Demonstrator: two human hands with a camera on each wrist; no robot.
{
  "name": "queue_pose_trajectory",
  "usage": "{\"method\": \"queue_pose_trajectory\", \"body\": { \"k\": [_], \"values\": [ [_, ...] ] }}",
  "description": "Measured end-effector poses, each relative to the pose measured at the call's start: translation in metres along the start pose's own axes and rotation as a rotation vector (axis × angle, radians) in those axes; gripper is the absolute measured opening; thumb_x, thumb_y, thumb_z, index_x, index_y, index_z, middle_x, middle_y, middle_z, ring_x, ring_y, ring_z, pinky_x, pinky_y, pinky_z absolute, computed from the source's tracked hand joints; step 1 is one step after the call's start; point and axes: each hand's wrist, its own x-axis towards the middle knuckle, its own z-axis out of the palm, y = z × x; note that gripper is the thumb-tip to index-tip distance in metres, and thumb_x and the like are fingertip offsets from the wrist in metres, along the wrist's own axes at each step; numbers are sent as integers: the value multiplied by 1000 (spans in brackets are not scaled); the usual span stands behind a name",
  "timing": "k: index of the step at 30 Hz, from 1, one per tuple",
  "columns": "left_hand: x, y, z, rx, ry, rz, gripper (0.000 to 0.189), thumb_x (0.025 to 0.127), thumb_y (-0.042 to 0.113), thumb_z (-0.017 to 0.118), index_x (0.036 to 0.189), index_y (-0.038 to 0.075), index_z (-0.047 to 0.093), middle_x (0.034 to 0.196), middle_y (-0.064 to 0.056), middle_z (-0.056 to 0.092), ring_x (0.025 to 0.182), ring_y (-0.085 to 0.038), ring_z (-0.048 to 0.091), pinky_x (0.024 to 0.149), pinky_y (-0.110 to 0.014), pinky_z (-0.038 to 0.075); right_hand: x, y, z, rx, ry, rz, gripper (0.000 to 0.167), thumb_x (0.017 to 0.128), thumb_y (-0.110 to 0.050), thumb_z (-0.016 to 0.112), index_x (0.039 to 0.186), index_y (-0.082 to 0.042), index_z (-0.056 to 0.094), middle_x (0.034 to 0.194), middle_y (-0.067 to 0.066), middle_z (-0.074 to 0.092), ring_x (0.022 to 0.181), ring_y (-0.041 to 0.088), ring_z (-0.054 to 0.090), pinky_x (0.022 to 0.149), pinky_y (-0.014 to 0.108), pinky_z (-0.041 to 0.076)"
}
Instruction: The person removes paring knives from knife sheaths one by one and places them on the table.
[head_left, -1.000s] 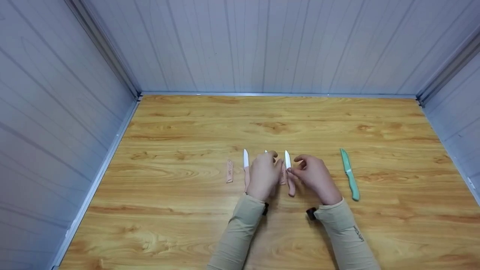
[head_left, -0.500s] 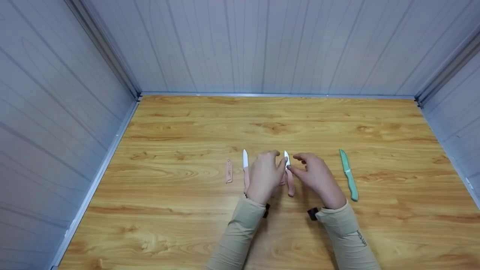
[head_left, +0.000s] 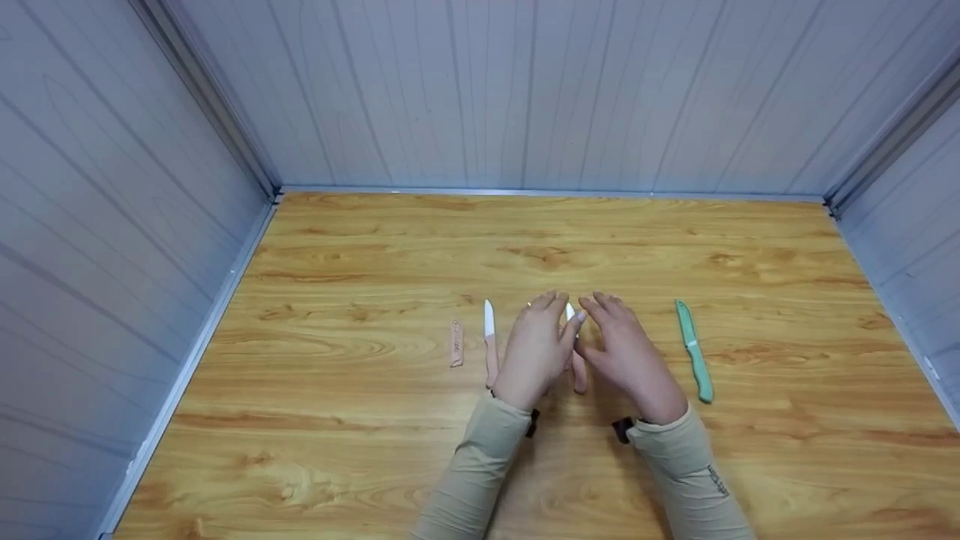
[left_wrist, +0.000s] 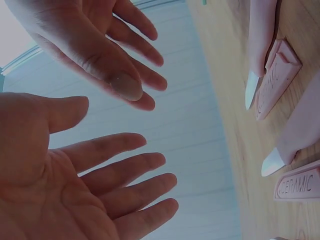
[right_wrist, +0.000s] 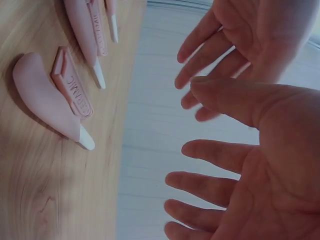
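Both my left hand [head_left: 534, 351] and right hand [head_left: 628, 354] hover over pink-handled knives, fingers extended and palms bare in the wrist views. At the left lies a white-bladed knife [head_left: 491, 360] beside its pink sheath [head_left: 457, 343]. Another pink knife [head_left: 579, 373] lies between my hands, its blade partly covered by them in the head view. The right wrist view shows that knife's curved handle [right_wrist: 45, 100] beside a sheath [right_wrist: 72, 85] marked CERAMIC. A middle knife [right_wrist: 82, 30] is mostly hidden under my left hand in the head view.
A green knife [head_left: 699, 367] with a green cover on its blade lies to the right of my right hand. Pale panel walls [head_left: 495, 97] enclose the wood-grain table [head_left: 360, 435] at the back and both sides.
My right hand's fingers have straightened, and it has come closer to the left hand. My left hand has shifted slightly right over the rightmost pink knife. The knives stay on the table.
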Motion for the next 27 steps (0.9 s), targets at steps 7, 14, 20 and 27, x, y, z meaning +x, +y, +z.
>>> {"method": "queue_pose_trajectory", "body": {
  "k": [7, 14, 20, 27],
  "values": [
    [-1, 0, 7, 58, -64, 46, 59, 100, 49, 36, 143, 8, 45, 144, -16, 42, 134, -33, 37, 110, -46, 25, -3, 3, 5, -79, -31, -26, 64, 87, -21, 69, 142, -2, 43, 149, 27, 28, 138, 47, 14, 110, 59, 10],
    [-3, 3, 19, 103, -132, 88, 60, 101, 51, 30, 147, 13, 38, 149, -13, 36, 137, -34, 31, 113, -45, 19, -13, 9, 7, -93, -64, -17, 65, 89, -23, 67, 143, -1, 40, 151, 25, 25, 139, 46, 12, 110, 60, 9],
    [0, 12, 30, 144, -184, 149, 59, 102, 50, 22, 149, 16, 33, 152, -10, 31, 139, -31, 26, 114, -42, 13, -23, 22, 3, -112, -24, -25, 61, 89, -19, 66, 139, 5, 43, 151, 24, 26, 139, 46, 15, 110, 58, 12],
    [8, 21, 41, 189, -233, 178, 61, 101, 52, 19, 150, 19, 33, 154, -5, 25, 141, -29, 21, 114, -43, 13, -38, 37, -4, -140, -9, -15, 62, 90, -25, 66, 141, 3, 43, 150, 24, 27, 138, 45, 16, 109, 58, 15]
  ]
}}
